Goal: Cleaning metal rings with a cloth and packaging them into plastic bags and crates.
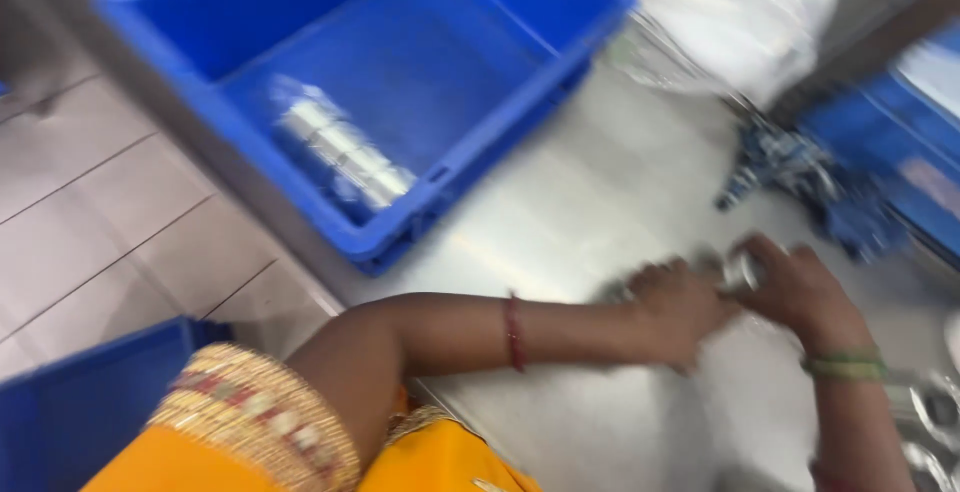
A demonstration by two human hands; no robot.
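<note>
Both hands meet over the steel table [600,202]: the left hand [675,307] and right hand [800,287] are closed together around a small shiny metal piece [740,272] (too blurred to identify). One wrapped stack of silver pieces [340,157] lies in the far-left blue crate [480,12]; more metal parts [930,422] wait at the near right.
</note>
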